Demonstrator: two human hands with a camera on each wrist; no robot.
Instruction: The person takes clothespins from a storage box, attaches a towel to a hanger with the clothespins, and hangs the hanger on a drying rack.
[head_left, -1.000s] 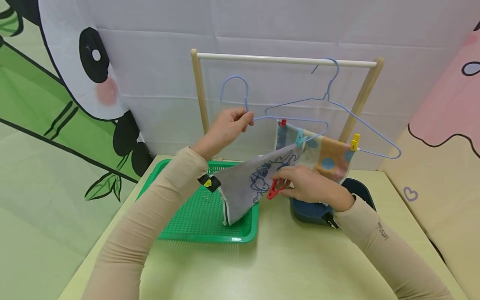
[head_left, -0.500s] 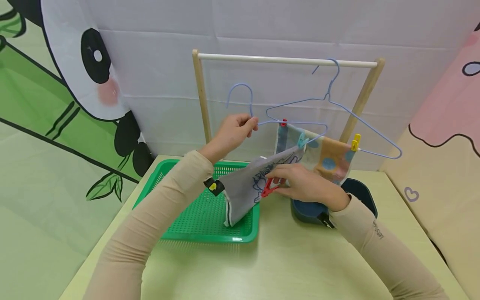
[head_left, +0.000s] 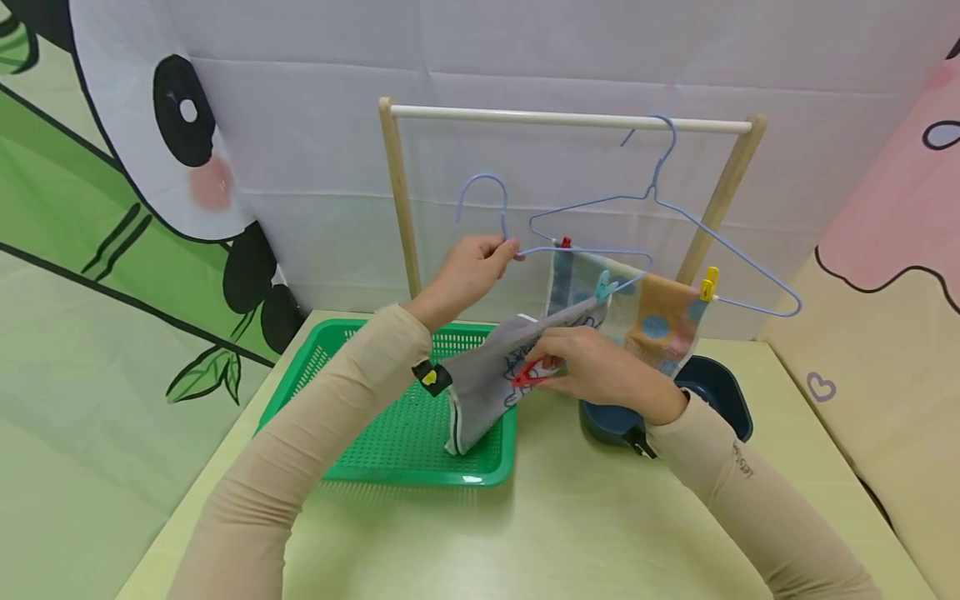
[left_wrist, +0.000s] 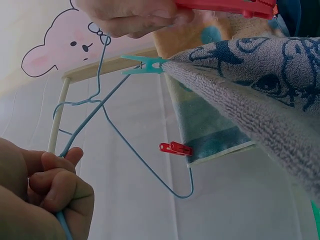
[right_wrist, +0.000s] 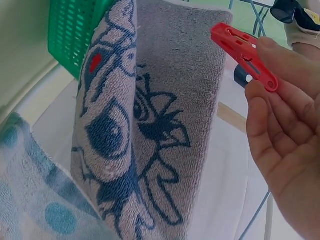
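In the head view my left hand (head_left: 468, 271) grips a blue wire hanger (head_left: 585, 251) near the base of its hook. A turquoise clothespin (head_left: 603, 287) fastens one corner of a grey towel (head_left: 480, 387) with a dark blue cartoon print to the hanger's right end. The rest of the towel slants down to the left, folded over, its low end over the basket. My right hand (head_left: 588, 367) pinches a red clothespin (right_wrist: 245, 56) between thumb and fingers, close in front of the towel's printed side. The left wrist view shows the turquoise clothespin (left_wrist: 145, 65) biting the towel corner.
A green basket (head_left: 322, 332) stands on the table at left, a dark blue bin (head_left: 738, 400) at right. Behind is a rack with a white rail (head_left: 570, 118). From it hangs a second blue hanger (head_left: 652, 190) with a patterned towel (head_left: 652, 325), held by red and yellow clothespins (head_left: 708, 285).
My right hand has moved left with the red clothespin, across the grey towel. My left hand and its hanger have dropped slightly and shifted a little right. The towel has folded more.
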